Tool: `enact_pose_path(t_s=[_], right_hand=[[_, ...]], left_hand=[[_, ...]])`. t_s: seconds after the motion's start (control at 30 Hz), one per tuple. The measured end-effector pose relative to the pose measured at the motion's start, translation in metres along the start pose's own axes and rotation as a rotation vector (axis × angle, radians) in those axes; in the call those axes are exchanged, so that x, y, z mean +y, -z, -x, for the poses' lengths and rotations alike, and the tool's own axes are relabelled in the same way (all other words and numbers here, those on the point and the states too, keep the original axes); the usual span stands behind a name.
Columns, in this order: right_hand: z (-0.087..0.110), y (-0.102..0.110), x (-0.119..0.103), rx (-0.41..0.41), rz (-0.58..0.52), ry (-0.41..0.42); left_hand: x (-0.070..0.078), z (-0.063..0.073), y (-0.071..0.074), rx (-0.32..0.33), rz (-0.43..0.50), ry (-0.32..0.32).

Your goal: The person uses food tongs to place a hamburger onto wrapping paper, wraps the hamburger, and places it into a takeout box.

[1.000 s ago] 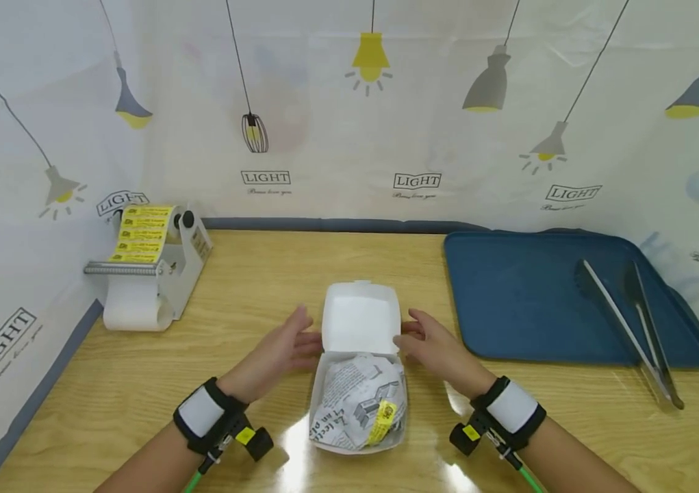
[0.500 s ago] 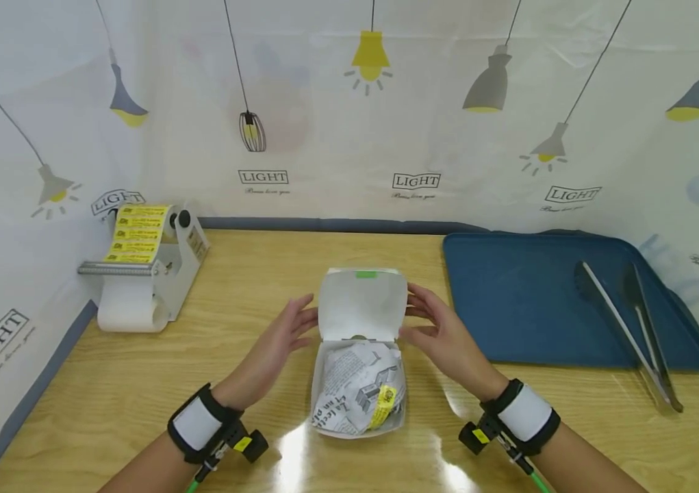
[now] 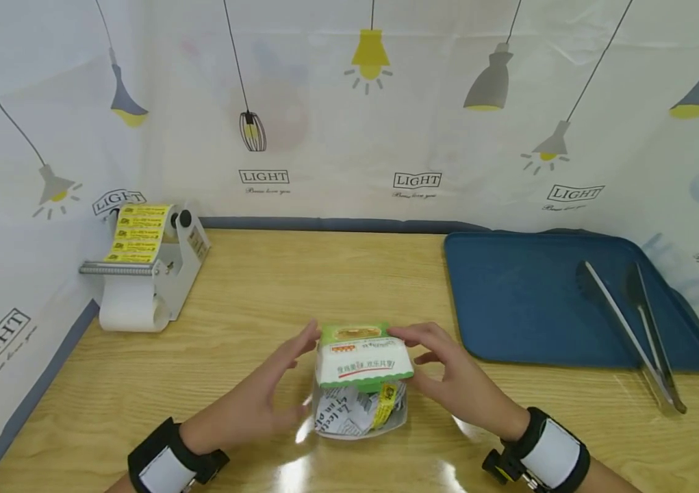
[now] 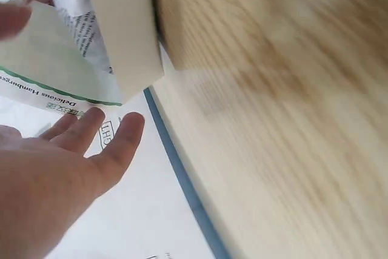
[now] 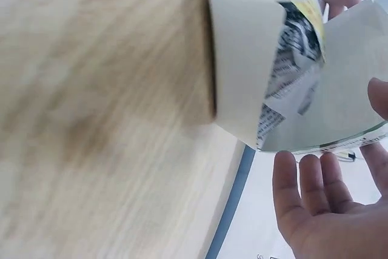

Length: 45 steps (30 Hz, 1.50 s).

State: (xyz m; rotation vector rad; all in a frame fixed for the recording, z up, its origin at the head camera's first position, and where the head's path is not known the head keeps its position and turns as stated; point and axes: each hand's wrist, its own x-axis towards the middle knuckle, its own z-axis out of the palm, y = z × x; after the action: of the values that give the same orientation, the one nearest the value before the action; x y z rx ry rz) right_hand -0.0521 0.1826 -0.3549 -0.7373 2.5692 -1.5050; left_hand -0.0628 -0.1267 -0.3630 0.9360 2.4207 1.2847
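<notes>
A small takeaway burger box (image 5: 245, 65) stands on the wooden table with its printed green and white lid (image 3: 364, 363) folded partly down. Inside sits a bundle wrapped in newsprint paper (image 3: 346, 411), bearing a yellow sticker (image 3: 386, 404). At the lid's left side is my left hand (image 3: 257, 397), fingers extended and thumb spread apart. My right hand (image 3: 463, 380) has its fingertips at the lid's back right corner, with the thumb by the front right corner. In the right wrist view, its straight fingers (image 5: 285, 180) lie along the outside of the lid.
To the left stands a label dispenser (image 3: 185, 281) with a roll of yellow labels (image 3: 140, 233). A blue tray (image 3: 509, 294) lies at the right, with metal tongs (image 3: 647, 335) resting across it and over its front edge. Printed cloth walls (image 3: 324, 82) enclose the table.
The lid has swung up from lying open at the back and now tilts forward over the wrapped bundle. Both hands have come forward with it.
</notes>
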Motion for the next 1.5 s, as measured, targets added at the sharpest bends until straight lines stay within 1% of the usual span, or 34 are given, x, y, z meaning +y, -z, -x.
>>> enact_pose_path(t_s=[0.07, 0.1, 0.17, 0.2, 0.23, 0.33, 0.37, 0.43, 0.5, 0.57, 0.7, 0.8, 0.97, 1.03, 1.13, 1.3, 1.43, 1.5], right_hand=[[0.006, -0.002, 0.0, -0.025, 0.018, -0.014], [0.01, -0.004, 0.001, -0.034, 0.025, -0.016], [0.014, -0.006, 0.002, -0.049, 0.037, -0.021], [0.016, -0.008, 0.002, -0.053, 0.046, -0.016], [0.018, -0.009, 0.003, -0.051, 0.058, -0.005], [0.021, -0.013, 0.003, -0.045, 0.088, 0.003], [0.022, -0.014, 0.003, -0.046, 0.094, 0.006], [0.024, -0.015, 0.004, -0.051, 0.098, 0.005], [0.026, -0.016, 0.005, -0.062, 0.089, -0.001], [0.027, -0.016, 0.007, -0.066, 0.076, 0.007], [0.027, -0.016, 0.009, -0.061, 0.045, 0.041], [0.027, -0.016, 0.008, -0.055, 0.023, 0.042], [0.03, -0.016, 0.008, -0.048, 0.084, 0.032], [0.031, -0.016, 0.008, -0.044, 0.125, 0.04], [0.032, -0.015, 0.009, -0.036, 0.155, 0.05], [0.033, -0.015, 0.011, -0.035, 0.178, 0.065], [0.034, -0.014, 0.012, -0.039, 0.269, 0.102], [0.034, -0.014, 0.013, -0.043, 0.327, 0.117]], left_hand=[[0.0, 0.003, -0.004, -0.025, -0.153, -0.016], [0.0, 0.003, -0.006, -0.033, -0.227, -0.012], [0.002, 0.002, -0.011, -0.028, -0.363, 0.002], [0.002, 0.001, -0.013, -0.021, -0.416, 0.003], [0.003, 0.0, -0.014, -0.019, -0.45, 0.003], [0.004, -0.003, -0.018, 0.001, -0.499, -0.013], [0.004, -0.003, -0.019, 0.011, -0.507, -0.025], [0.003, -0.003, -0.021, 0.032, -0.522, -0.067], [0.003, -0.003, -0.023, 0.046, -0.531, -0.089], [0.004, -0.003, -0.025, 0.042, -0.524, -0.082], [0.007, -0.003, -0.029, 0.023, -0.494, -0.042], [0.008, -0.003, -0.032, 0.022, -0.476, -0.027], [0.008, -0.005, -0.033, 0.033, -0.463, -0.008], [0.008, -0.005, -0.034, 0.039, -0.461, 0.0], [0.008, -0.005, -0.035, 0.046, -0.465, 0.009], [0.007, -0.006, -0.036, 0.045, -0.509, -0.011], [0.005, -0.006, -0.036, 0.043, -0.569, -0.044], [0.005, -0.006, -0.036, 0.04, -0.575, -0.055]])
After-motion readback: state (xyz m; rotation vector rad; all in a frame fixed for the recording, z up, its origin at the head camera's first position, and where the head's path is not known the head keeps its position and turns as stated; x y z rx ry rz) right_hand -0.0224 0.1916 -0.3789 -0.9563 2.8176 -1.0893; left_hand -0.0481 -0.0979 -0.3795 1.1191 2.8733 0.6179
